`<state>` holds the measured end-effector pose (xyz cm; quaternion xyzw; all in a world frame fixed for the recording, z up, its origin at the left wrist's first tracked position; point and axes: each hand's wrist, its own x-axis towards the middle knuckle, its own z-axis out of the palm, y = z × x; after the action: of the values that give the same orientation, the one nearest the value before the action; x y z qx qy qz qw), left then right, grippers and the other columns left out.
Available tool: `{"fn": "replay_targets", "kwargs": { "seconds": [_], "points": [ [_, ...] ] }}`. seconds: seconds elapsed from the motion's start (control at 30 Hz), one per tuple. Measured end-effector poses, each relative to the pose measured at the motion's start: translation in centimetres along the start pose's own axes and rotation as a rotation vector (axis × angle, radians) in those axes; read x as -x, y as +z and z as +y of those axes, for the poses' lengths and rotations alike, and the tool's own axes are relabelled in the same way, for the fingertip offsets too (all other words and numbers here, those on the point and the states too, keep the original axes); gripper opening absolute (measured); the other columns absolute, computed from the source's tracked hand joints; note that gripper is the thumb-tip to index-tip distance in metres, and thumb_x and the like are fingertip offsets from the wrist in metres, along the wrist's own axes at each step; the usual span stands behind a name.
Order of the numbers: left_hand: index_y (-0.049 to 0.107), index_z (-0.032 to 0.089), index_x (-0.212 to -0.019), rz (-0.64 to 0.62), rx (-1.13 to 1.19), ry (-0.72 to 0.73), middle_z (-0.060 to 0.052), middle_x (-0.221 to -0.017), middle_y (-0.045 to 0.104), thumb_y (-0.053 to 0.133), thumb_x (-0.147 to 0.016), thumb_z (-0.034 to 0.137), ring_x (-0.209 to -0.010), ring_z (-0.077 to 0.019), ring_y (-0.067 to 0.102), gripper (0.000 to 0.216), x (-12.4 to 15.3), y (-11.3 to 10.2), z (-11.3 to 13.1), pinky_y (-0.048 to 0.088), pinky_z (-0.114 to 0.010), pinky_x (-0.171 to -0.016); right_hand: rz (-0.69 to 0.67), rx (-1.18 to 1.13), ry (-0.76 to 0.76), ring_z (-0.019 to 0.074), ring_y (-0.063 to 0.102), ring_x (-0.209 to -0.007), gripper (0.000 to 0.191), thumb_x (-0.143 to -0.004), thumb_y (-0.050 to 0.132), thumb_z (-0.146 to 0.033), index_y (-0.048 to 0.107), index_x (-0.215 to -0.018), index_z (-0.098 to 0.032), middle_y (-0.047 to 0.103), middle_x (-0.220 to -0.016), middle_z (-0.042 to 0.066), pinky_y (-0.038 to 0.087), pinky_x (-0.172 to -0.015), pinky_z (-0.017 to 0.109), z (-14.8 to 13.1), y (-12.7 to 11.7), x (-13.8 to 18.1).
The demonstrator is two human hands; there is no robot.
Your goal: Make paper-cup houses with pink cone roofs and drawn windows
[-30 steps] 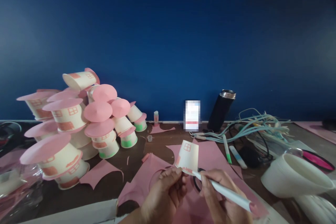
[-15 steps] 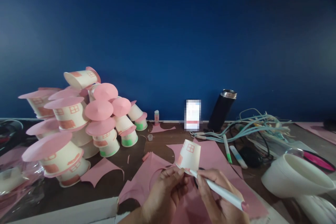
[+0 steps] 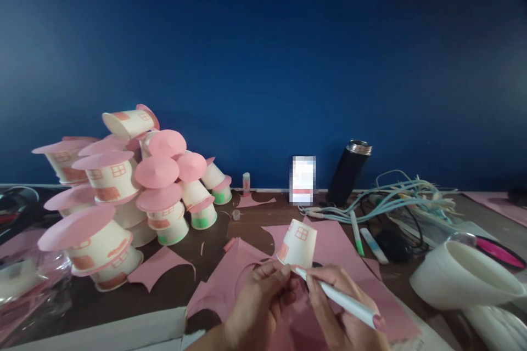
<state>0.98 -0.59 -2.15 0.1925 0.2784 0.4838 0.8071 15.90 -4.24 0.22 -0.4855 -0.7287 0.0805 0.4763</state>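
Observation:
A white paper cup (image 3: 300, 244) with a pink-red window drawn on its side is tilted upside down in front of me. My left hand (image 3: 261, 299) pinches the cup near its rim, at the lower left. In my right hand (image 3: 343, 304) is a white marker pen (image 3: 349, 304) with a pink end, held like a pencil. The marker's tip meets the cup's lower edge, close to my left fingertips. Pink paper sheets (image 3: 341, 241) with round cut-outs lie beneath both hands.
At the left is a pile of cup houses with pink cone roofs (image 3: 156, 171). Stacked white cups (image 3: 436, 279) lie at the right. Behind are a black bottle (image 3: 346, 175), a blurred bright screen (image 3: 302, 181), blue cords (image 3: 379, 197) and a green-tipped marker (image 3: 357, 235).
The cup has turned and shifted slightly to the right. The marker's tip remains at the cup's lower edge, and both hands keep their holds.

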Motion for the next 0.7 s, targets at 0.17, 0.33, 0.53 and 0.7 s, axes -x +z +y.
{"fn": "replay_targets", "kwargs": {
  "seconds": [0.17,0.33,0.53,0.7],
  "points": [
    [0.073,0.009,-0.075,0.063,0.095,-0.017,-0.003,-0.067,0.068,0.085,-0.066,0.021,-0.063,-0.0086,0.062,0.019,-0.1,0.1,0.2,0.05,-0.017,-0.061,0.141,-0.047,0.023,0.014,0.068,-0.062,0.015,-0.091,0.058,-0.023,0.063,-0.105,-0.024,0.07,-0.078,0.002,0.055,-0.057,0.019,-0.6,-0.4,0.2],
    [0.072,0.008,-0.074,0.149,0.204,-0.07,-0.005,-0.067,0.07,0.081,-0.07,0.01,-0.063,-0.0111,0.067,0.009,-0.1,0.5,0.7,0.054,-0.018,-0.061,0.345,-0.111,0.318,0.0117,0.062,-0.052,0.023,-0.094,0.053,-0.038,0.066,-0.107,-0.024,0.066,-0.068,-0.001,0.053,-0.053,0.019,-0.8,0.1,-0.3],
    [0.071,0.01,-0.071,0.227,0.257,-0.127,-0.006,-0.069,0.074,0.066,-0.081,0.002,-0.058,-0.0112,0.069,0.014,-0.1,1.0,1.1,0.057,-0.02,-0.058,0.262,-0.216,0.48,0.0143,0.061,-0.053,0.036,-0.091,0.054,-0.048,0.06,-0.113,-0.02,0.066,-0.066,-0.001,0.054,-0.053,0.021,1.1,0.1,-1.3],
    [0.072,0.008,-0.078,0.193,0.221,-0.099,-0.007,-0.067,0.073,0.072,-0.077,0.004,-0.058,-0.0128,0.069,0.004,-1.0,0.0,0.6,0.057,-0.021,-0.058,0.279,-0.312,0.63,0.0204,0.07,-0.075,0.039,-0.078,0.066,-0.051,0.066,-0.102,-0.02,0.074,-0.095,0.008,0.056,-0.063,0.025,2.2,0.7,-1.5]
  ]
}}
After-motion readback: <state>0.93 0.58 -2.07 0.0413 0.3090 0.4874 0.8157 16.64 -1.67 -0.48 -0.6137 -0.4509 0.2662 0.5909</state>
